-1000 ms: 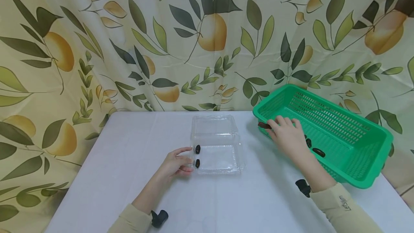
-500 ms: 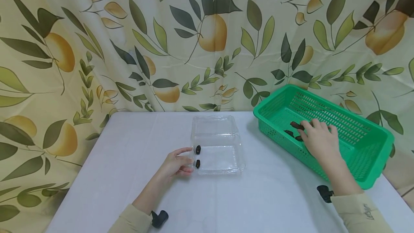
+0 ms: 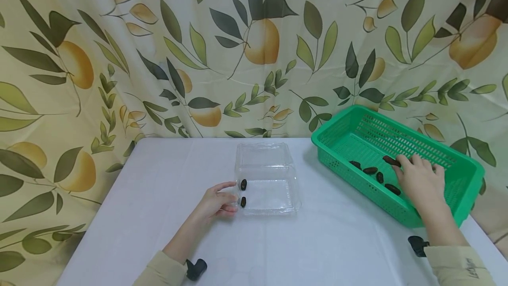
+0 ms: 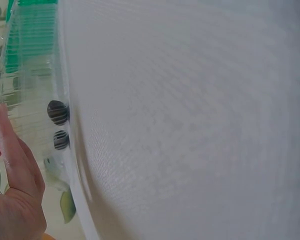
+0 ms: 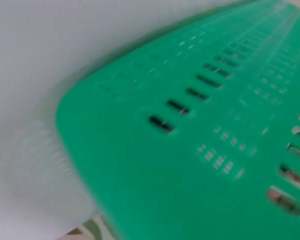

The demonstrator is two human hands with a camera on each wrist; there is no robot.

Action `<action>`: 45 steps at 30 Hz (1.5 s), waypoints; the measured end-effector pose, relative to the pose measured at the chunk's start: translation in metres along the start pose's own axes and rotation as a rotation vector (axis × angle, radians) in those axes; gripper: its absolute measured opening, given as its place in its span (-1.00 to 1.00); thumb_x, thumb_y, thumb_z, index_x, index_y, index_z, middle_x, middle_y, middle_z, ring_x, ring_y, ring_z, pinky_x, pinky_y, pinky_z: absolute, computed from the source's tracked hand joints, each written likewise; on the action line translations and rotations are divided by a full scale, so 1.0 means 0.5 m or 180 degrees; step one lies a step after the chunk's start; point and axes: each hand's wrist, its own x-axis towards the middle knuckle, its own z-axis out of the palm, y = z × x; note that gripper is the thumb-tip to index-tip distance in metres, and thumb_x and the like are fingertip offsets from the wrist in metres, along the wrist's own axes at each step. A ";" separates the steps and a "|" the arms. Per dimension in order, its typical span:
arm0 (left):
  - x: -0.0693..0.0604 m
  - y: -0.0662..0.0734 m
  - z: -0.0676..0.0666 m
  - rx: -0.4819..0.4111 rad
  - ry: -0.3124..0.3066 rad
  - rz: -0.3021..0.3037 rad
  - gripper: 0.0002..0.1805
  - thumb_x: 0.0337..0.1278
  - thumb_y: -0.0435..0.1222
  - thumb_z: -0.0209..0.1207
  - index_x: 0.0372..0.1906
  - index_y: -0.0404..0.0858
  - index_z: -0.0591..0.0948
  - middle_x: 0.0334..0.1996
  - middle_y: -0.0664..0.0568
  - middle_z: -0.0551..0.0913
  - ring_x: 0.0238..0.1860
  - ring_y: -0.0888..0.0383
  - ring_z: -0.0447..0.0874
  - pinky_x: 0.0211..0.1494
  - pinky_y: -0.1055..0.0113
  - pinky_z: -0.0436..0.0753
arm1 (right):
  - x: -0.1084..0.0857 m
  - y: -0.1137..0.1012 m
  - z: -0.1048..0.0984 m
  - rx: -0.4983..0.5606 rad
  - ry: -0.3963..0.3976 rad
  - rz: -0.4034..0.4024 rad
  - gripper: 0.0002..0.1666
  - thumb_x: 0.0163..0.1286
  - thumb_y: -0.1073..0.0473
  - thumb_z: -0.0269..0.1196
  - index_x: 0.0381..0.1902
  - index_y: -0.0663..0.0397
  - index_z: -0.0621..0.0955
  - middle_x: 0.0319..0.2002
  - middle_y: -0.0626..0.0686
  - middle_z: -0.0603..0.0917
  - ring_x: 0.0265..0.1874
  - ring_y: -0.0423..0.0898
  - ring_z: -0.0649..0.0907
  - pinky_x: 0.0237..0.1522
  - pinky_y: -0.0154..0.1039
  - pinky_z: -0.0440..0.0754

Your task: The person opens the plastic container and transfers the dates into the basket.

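Note:
A clear plastic clamshell box [image 3: 267, 193], its lid [image 3: 263, 154] folded back, lies mid-table. Two dark brown dates, an upper date [image 3: 244, 184] and a lower date [image 3: 243, 202], sit along its left side. My left hand [image 3: 214, 202] touches that left wall with fairly straight fingers; in the left wrist view the hand [image 4: 20, 185] is beside the box. Over the inside of a green basket [image 3: 345, 180], my right hand [image 3: 422, 180] pinches another dark date [image 3: 391, 160] between thumb and fingers. Several loose dates [image 3: 370, 170] lie on the basket floor, left of that hand.
A white cloth [image 3: 178, 167] covers the table. Behind it hangs a fruit-patterned curtain [image 3: 262, 92]. The basket's slotted outer wall [image 5: 140, 165] fills much of the right wrist view and hides the right hand's fingers there.
My right hand, holding the date, has moved right from the basket's left rim across its inside. Loose dates it covered now show. My left hand and the box have stayed put.

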 end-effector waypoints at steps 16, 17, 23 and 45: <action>-0.002 0.000 0.000 0.0028 -0.0046 0.0062 -0.45 0.05 -0.49 0.15 0.22 -0.26 0.38 -0.38 -0.07 0.61 -0.66 0.21 0.61 -0.52 0.33 0.67 | -0.007 0.059 0.005 0.0082 -0.0435 0.0362 -0.55 0.43 0.06 -0.03 0.10 0.28 0.26 -0.07 0.46 0.26 -0.09 0.41 0.22 -0.16 0.35 0.14; -0.002 0.000 -0.001 0.0041 -0.0057 0.0067 -0.44 0.04 -0.49 0.15 0.22 -0.26 0.38 -0.38 -0.06 0.60 -0.66 0.21 0.61 -0.52 0.33 0.67 | -0.007 0.060 0.005 0.0087 -0.0451 0.0379 -0.55 0.43 0.06 -0.03 0.10 0.28 0.26 -0.07 0.46 0.26 -0.10 0.41 0.22 -0.17 0.35 0.14; -0.001 -0.001 -0.003 0.0096 -0.0124 0.0081 -0.43 0.04 -0.49 0.14 0.23 -0.26 0.37 -0.38 -0.05 0.59 -0.64 0.20 0.62 -0.50 0.33 0.68 | -0.008 0.064 0.007 0.0104 -0.0494 0.0447 -0.56 0.42 0.08 -0.02 0.09 0.28 0.25 -0.06 0.46 0.23 -0.10 0.42 0.20 -0.15 0.35 0.13; -0.006 0.007 0.000 0.0075 -0.0100 0.0081 -0.43 0.05 -0.49 0.14 0.24 -0.26 0.36 -0.36 -0.07 0.59 -0.65 0.19 0.62 -0.50 0.30 0.68 | -0.008 0.063 0.010 0.0140 -0.0414 0.0380 -0.64 0.37 0.21 0.03 0.06 0.25 0.28 -0.09 0.46 0.25 -0.11 0.41 0.22 -0.15 0.36 0.12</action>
